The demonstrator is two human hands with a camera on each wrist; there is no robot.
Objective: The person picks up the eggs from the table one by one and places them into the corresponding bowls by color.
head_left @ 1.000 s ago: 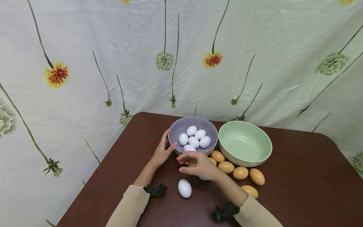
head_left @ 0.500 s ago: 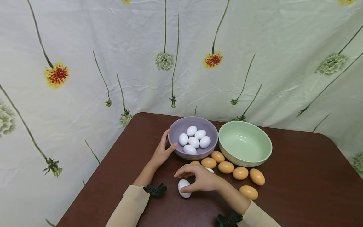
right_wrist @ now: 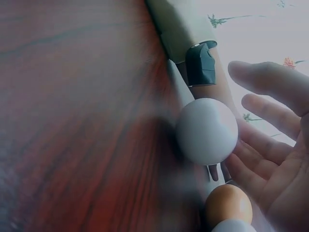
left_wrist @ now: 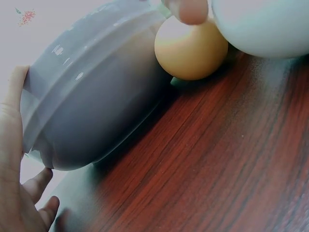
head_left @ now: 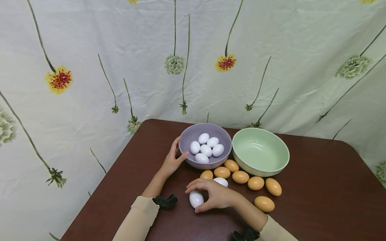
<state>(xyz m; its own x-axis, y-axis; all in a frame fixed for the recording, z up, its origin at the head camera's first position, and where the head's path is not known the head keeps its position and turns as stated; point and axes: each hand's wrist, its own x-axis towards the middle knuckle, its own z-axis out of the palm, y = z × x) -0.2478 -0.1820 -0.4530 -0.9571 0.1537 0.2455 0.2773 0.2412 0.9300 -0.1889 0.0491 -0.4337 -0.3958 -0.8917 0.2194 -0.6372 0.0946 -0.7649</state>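
A purple bowl [head_left: 185, 157] holds several white eggs [head_left: 206, 150]. My left hand [head_left: 173, 162] holds this bowl by its left side, the thumb at the rim and the fingers along the outer wall. Over a white egg [head_left: 195, 199] on the table, my right hand [head_left: 217, 194] arches with thumb and fingers spread around it. The right wrist view shows the thumb apart from the egg [right_wrist: 207, 131] and the fingers loosely bent beside it. Another white egg [head_left: 220, 181] lies just behind the right hand, partly covered by it.
A pale green bowl [head_left: 260, 150] stands right of the purple one, with nothing in it. Several brown eggs [head_left: 240, 177] lie in front of both bowls, and one brown egg [head_left: 264, 204] sits nearer the front. A flowered cloth [head_left: 144, 67] hangs behind the dark table [head_left: 316, 187].
My right hand has come back from the front of the purple bowl, down toward the near white egg, and now frames it. The left hand keeps its place at the bowl.
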